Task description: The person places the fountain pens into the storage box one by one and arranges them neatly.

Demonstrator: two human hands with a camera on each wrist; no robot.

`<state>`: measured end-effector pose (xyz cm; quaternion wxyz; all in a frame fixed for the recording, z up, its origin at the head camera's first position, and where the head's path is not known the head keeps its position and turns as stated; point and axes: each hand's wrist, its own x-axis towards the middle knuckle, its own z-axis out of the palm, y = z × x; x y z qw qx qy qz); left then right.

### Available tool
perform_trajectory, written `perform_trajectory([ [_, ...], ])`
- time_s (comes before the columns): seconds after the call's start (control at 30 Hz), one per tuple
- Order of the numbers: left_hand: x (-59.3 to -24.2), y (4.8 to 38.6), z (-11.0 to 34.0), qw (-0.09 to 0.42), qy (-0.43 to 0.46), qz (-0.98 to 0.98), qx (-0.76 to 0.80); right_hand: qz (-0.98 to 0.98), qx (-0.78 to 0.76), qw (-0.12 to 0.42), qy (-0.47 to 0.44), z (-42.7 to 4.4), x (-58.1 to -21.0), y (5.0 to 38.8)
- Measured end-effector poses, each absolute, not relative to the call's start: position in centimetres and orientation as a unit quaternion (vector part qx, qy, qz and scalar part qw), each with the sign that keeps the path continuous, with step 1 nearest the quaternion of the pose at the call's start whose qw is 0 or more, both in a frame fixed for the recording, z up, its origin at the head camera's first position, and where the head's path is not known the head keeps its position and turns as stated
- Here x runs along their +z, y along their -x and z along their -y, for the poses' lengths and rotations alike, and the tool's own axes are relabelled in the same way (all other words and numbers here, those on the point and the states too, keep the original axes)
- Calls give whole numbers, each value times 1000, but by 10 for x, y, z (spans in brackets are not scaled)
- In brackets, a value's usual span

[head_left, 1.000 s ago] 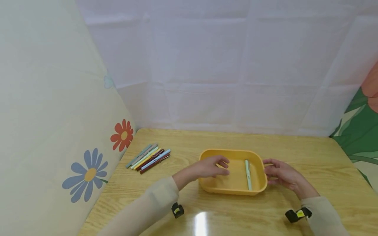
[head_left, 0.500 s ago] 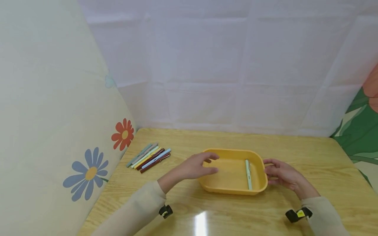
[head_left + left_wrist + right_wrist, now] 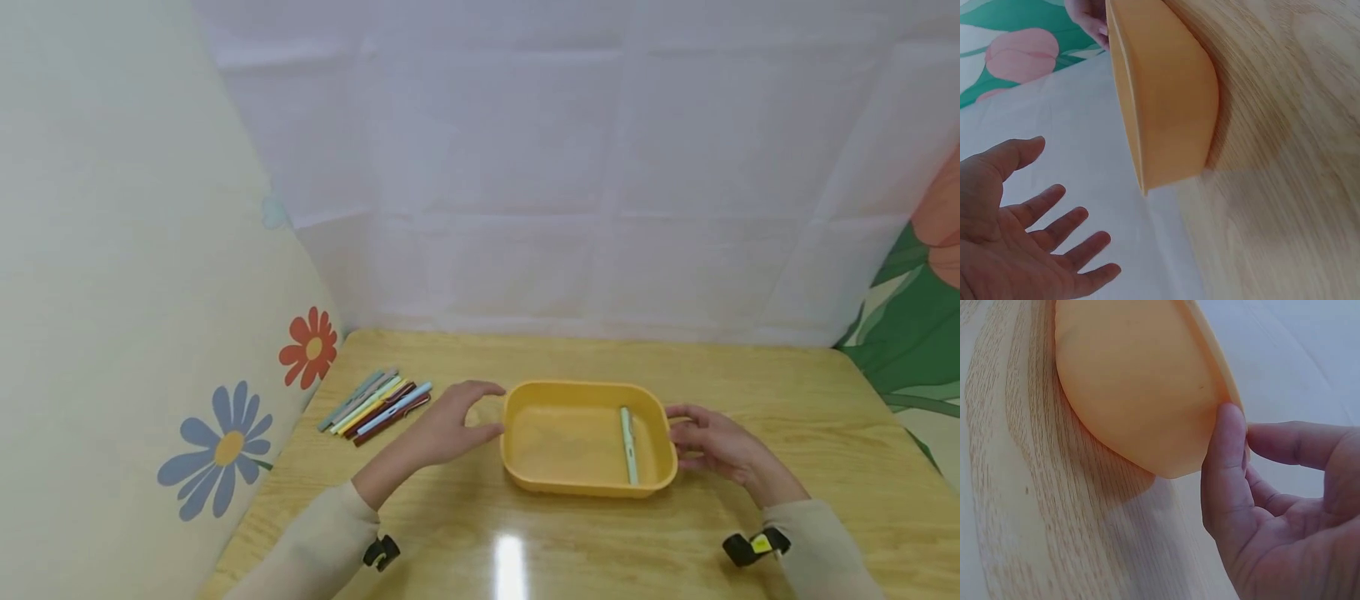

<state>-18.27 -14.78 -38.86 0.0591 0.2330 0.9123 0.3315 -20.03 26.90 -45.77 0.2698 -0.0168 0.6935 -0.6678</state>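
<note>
A yellow tray [image 3: 577, 485] stands on the wooden table, with a pale green pen [image 3: 628, 446] lying lengthwise inside near its right end. My left hand [image 3: 442, 421] is just off the tray's left end, fingers spread and holding nothing. In the left wrist view, a gap shows between that hand [image 3: 1029, 231] and the tray's outer wall [image 3: 1172, 94]. My right hand [image 3: 716, 446] holds the tray's right end. The right wrist view shows its thumb and a curled finger at the rim, while the other fingertips are partly hidden.
Several pens [image 3: 375, 407] in grey, green, yellow, maroon and light blue lie in a bundle at the table's left. A white cloth [image 3: 510, 167] hangs behind the table [image 3: 585, 542]. A flower-patterned sheet [image 3: 150, 292] stands on the left.
My left hand has moved left, from over the tray's inside to beyond its left end. The right hand, tray and pens keep their places.
</note>
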Motion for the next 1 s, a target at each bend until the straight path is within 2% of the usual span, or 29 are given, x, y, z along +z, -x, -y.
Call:
perform_trajectory([
  [0.57, -397, 178, 208, -5, -186, -919, 348, -696, -668, 264, 14, -270, -459, 202],
  [0.73, -401, 178, 220, -1, -178, -911, 373, -696, -668, 263, 13, -270, -458, 201],
  [1.0, -406, 181, 232, -39, -174, -928, 329, -694, -669, 265, 24, -270, -459, 200],
])
